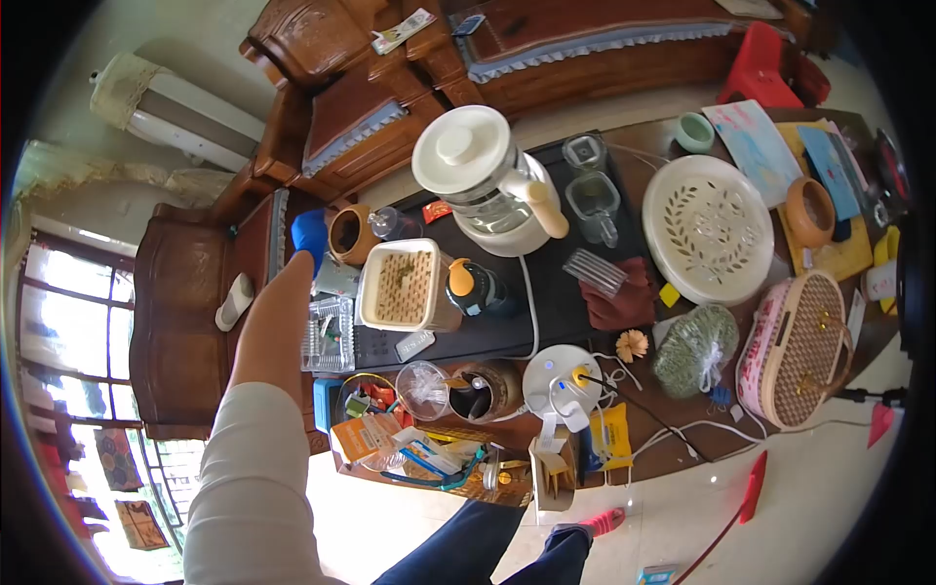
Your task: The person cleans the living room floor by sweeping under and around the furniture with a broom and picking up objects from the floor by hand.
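Observation:
My left hand (309, 234) reaches to the far left end of the table, at the end of my bare forearm and light sleeve. Something plain blue covers it or is held in it; I cannot make out whether it is a glove or a cloth. The fingers do not show. Close by are a brown clay pot (352, 234), a small clear container (390, 224) and a clear plastic tray (330, 334). A white rectangular tub (400, 284) stands just to the right. My right hand is out of view.
A glass kettle (478, 185) stands mid-table, near a black bottle with an orange lid (474, 287). To the right are a white perforated basket (709, 231), a bag of dried herbs (696, 351) and a woven handbag (795, 351). A white power cable (533, 307) crosses the table.

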{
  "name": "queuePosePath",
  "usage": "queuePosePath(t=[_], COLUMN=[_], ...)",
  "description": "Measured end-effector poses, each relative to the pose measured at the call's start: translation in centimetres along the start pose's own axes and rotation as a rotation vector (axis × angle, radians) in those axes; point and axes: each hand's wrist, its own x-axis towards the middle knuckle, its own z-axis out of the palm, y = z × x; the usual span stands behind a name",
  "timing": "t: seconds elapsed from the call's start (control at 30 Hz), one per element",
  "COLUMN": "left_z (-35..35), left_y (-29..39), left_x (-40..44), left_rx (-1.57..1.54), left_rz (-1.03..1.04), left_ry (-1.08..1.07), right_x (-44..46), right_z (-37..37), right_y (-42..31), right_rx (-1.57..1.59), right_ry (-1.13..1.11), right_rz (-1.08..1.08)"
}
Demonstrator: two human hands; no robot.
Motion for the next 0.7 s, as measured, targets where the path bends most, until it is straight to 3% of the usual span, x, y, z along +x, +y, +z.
queuePosePath(t=[0.07, 0.13, 0.17, 0.2, 0.27, 0.3, 0.33, 0.37, 0.4, 0.43, 0.47, 0.5, 0.53, 0.57, 0.6, 0.63, 0.67, 0.7], left_z=[0.6, -1.9, -0.1, -4.6, -7.5, -10.3, -14.1, -15.5, -17.3, -17.4, -18.0, -18.4, -17.7, -18.5, -18.2, -17.6, -16.6, -15.5], left_y=[-0.7, 3.8, 1.1, 9.2, 13.3, 16.7, 21.6, 24.3, 25.5, 25.8, 25.9, 26.4, 28.3, 33.7, 35.6, 37.3, 38.3, 39.2], left_x=[2.3, 0.5, 3.1, -3.8, -9.1, -13.8, -20.8, -26.3, -31.7, -36.8, -41.4, -47.6, -51.8, -57.0, -60.8, -64.2, -67.3, -70.2], left_rx=[0.012, -0.121, -0.387, -0.429, -0.671, -0.531, -0.609, -0.748, -0.526, -0.595, -0.477, -0.735, -0.54, -0.637, -0.475, -0.452, -0.474, -0.485], left_rz=[0.059, 0.113, 0.294, 0.254, 0.491, 0.671, 0.568, 0.668, 0.783, 0.886, 0.841, 0.42, 1.211, 1.522, 1.735, 1.744, 1.549, 1.349], left_ry=[0.011, 0.012, -0.034, -0.008, -0.102, -0.099, -0.217, -0.171, -0.062, -0.116, -0.429, -0.85, -0.713, -0.76, -0.764, -0.806, -0.888, -0.962], right_x=[-2.2, -7.2, -10.9, -14.6, -22.2, -22.2, -22.1, -22.2, -21.9, -22.0, -21.7, -20.8, -21.3, -21.6, -22.1, -22.5, -23.1, -24.5], right_z=[-0.1, -1.7, -2.1, -2.7, -1.8, -1.7, -1.6, -1.4, -1.6, -1.8, -2.1, -2.7, -3.5, -4.0, -4.8, -5.4, -6.0, -6.7], right_y=[1.2, 6.1, 9.1, 12.8, 19.7, 22.2, 21.0, 19.1, 18.1, 18.0, 18.9, 21.1, 21.9, 22.2, 23.4, 24.9, 26.3, 27.8], right_rx=[0.059, 0.158, 0.22, 0.286, 0.429, 0.478, 0.628, 0.775, 0.783, 0.787, 0.678, 0.818, 0.78, 0.742, 0.774, 0.5, 0.219, 0.222], right_ry=[0.037, 0.131, 0.196, 0.265, 0.407, 0.606, 0.564, 0.5, 0.429, 0.351, 0.402, 0.428, 0.498, 0.566, 0.57, 0.76, 0.932, 0.991], right_rz=[0.008, 0.033, 0.049, 0.066, 0.092, 0.178, 0.292, 0.396, 0.386, 0.376, 0.328, 0.289, 0.263, 0.233, 0.233, 0.159, 0.097, 0.166])
